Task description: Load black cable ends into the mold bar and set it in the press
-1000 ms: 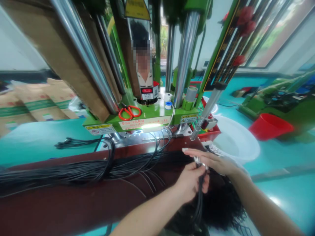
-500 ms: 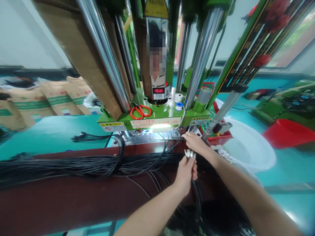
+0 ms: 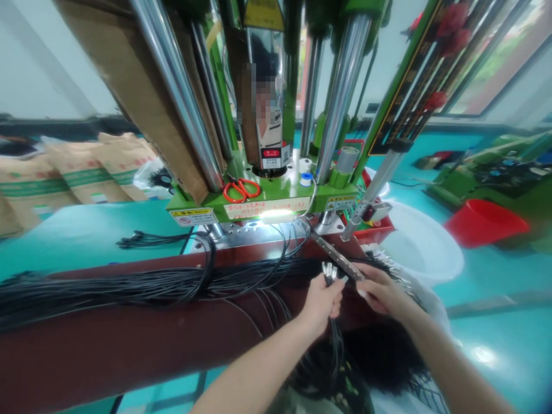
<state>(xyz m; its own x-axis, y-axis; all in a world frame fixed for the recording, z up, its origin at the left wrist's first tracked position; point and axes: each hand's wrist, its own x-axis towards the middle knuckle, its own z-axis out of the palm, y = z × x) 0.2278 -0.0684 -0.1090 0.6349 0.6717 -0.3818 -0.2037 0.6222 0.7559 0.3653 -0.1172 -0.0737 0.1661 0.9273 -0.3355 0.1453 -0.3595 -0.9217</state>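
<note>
Head view, left hand (image 3: pixel 321 299) fingers gripping cable bundle (image 3: pixel 330 273), right hand (image 3: pixel 382 290) fingers closed on metal bar (image 3: pixel 340 261) nr bench edge (image 3: pixel 129 339).

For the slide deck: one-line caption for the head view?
Left hand grips a bundle of black cables with metal tips; right hand holds a metal strip before the green press.

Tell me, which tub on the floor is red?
The red tub far right, tilted on the teal floor. The white tub beside the green machine sits nearer the hands.

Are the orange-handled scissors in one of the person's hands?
No, the scissors lie on the green machine base, apart from the left hand and right hand.
</note>
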